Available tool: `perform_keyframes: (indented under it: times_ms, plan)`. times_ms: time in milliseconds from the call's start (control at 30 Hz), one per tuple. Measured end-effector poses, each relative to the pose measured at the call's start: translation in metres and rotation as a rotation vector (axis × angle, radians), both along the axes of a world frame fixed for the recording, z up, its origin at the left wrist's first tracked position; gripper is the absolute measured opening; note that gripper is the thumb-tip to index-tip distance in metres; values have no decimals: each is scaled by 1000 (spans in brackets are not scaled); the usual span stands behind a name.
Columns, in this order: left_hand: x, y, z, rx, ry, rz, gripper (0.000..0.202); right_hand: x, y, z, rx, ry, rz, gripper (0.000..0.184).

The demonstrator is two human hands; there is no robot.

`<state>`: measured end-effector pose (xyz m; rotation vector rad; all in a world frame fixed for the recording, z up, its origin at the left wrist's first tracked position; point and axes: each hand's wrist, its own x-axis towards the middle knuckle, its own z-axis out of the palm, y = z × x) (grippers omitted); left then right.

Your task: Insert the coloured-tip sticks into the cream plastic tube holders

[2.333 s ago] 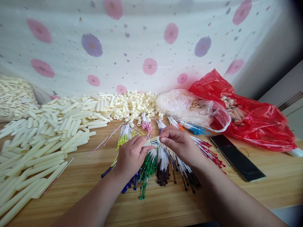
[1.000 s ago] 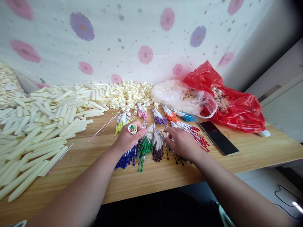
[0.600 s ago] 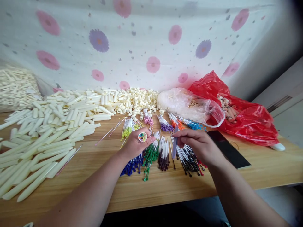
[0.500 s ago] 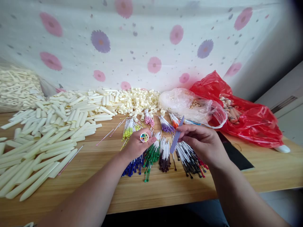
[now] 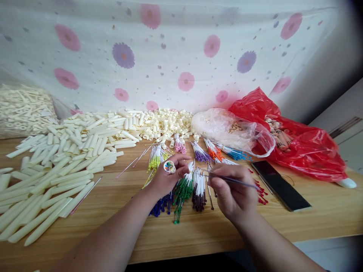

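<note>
My left hand [image 5: 160,183] is closed round a cream multicolour pen part [image 5: 169,167], whose round end faces me with several coloured tips inside. Its other end is hidden by my fingers. In my right hand [image 5: 236,192], between thumb and fingers, is a flat purple strip [image 5: 247,183], now turned almost edge-on. Below and between the hands lie bundles of thin white-stemmed refills with coloured ends: green [image 5: 183,190], dark brown [image 5: 199,200] and blue [image 5: 163,204]. Red-ended refills [image 5: 261,192] show beyond my right hand, which covers part of that area.
Cream pen barrels [image 5: 48,189] cover the table's left side, with slotted cream pieces [image 5: 170,122] behind. A clear bag [image 5: 215,121] and a red bag [image 5: 309,151] hold small parts at the right. A black phone [image 5: 280,185] lies before them. Yellow, purple and orange bundles [image 5: 213,150] sit farther back.
My right hand has turned and lowered slightly, swinging the purple strip from steep and broadside to nearly level and edge-on. My left hand still grips the pen part. The view has shifted a little.
</note>
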<state>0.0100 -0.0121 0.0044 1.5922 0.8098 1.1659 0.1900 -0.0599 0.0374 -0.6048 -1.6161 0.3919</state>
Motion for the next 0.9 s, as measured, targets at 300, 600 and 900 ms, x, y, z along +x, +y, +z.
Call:
perform_keyframes:
  times_ms: [300,600,900]
  plan:
    - [0,-4,5,195,295,183,23,-13,-13,27,200,-68,21,18]
    - [1,-4,6,247,329,211,19,-24,-10,23,163,-126,-91,11]
    - [1,-3,5,240,344,232,23,-26,-13,23,158,-122,-114,12]
